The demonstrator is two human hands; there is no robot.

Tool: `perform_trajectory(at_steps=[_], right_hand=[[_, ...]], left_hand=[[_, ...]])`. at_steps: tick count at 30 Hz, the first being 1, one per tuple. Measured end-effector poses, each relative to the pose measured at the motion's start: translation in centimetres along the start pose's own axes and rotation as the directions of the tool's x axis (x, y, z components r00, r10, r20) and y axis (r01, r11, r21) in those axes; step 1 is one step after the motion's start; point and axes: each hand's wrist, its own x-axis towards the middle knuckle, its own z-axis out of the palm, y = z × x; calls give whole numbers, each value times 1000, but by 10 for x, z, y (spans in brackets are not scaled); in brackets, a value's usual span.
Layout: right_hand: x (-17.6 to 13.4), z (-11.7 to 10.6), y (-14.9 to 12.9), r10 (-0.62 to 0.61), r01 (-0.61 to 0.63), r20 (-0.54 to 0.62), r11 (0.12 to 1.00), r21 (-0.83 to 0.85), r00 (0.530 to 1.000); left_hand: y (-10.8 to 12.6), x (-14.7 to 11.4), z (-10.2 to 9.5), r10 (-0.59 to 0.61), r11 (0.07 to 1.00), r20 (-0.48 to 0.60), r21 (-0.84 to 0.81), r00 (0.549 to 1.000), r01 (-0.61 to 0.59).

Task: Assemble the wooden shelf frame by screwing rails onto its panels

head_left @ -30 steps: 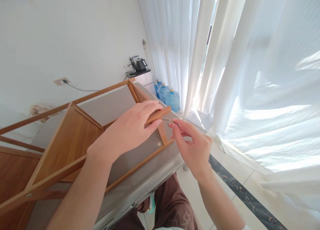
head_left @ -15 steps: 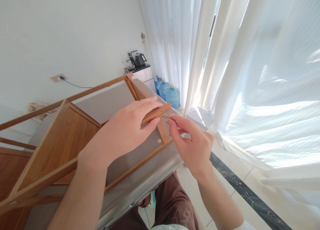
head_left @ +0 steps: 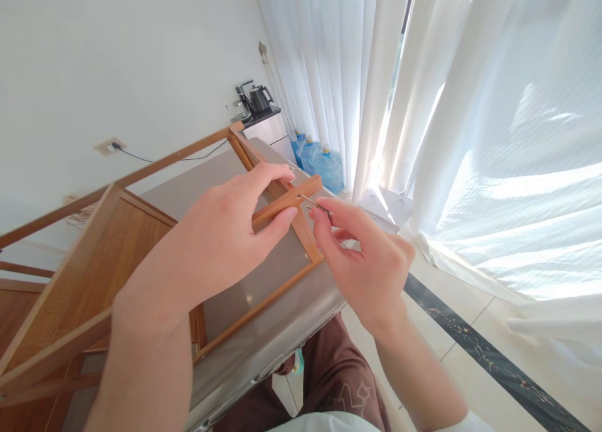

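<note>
A wooden shelf frame lies on its side on a grey surface point(head_left: 226, 300). My left hand point(head_left: 221, 231) pinches one of its wooden bars point(head_left: 308, 186) close to the end, thumb below and fingers above. A small round hole shows in that bar. Between the thumb and fingertips of my right hand point(head_left: 362, 250) is a thin metal rod point(head_left: 323, 210), dark at the fingers and lighter toward its tip. That tip points at the hole, very near it; whether it touches I cannot tell. My fingers hide part of the rod.
Wooden panels point(head_left: 94, 256) of the frame extend to the left. Behind it, a black kettle point(head_left: 259, 98) stands on a small cabinet point(head_left: 270, 130), beside blue water bottles point(head_left: 329, 168). White curtains point(head_left: 493, 168) hang at the right. A cord runs from a wall socket point(head_left: 109, 146).
The view has shifted a little. My left fingers sit farther back from the bar's end, exposing the hole. My right hand still holds the rod, whose tip shows more clearly beside the hole.
</note>
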Motion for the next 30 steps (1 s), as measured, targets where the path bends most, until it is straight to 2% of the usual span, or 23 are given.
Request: perform_trajectory(at_steps=[14, 23, 30], right_hand=[[-3, -4, 1, -15, 15, -27, 1000, -24, 1000], [-2, 1, 2, -35, 34, -29, 998, -53, 999], [4, -1, -2, -131, 130, 6, 981, -145, 991]], left_hand=[[2, -3, 0, -38, 999, -34, -11, 999, 37], [4, -4, -1, -61, 998, -41, -15, 997, 60], [5, -3, -2, -29, 998, -43, -52, 999, 27]])
